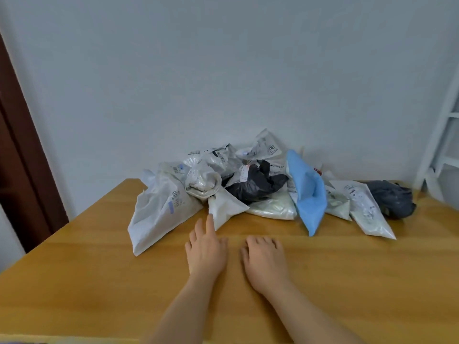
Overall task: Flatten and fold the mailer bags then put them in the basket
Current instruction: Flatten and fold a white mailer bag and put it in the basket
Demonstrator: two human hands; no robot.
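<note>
A heap of several crumpled mailer bags lies at the back of the wooden table (99, 281), against the wall. It holds a large white bag (159, 212) at the left, a small white bag (224, 208), a black bag (255, 186), a blue bag (309, 194) and a dark grey bag (392, 198) at the right. My left hand (206, 247) lies over the table with its forefinger stretched out, its tip at the small white bag's lower edge. My right hand (264, 259) rests palm down on the table with fingers loosely bent, holding nothing. No basket is in view.
A white wall stands right behind the heap. A dark brown door frame (22, 150) runs down the left. A white metal frame (442, 145) stands at the far right beyond the table's corner. Bare tabletop stretches in front of the heap.
</note>
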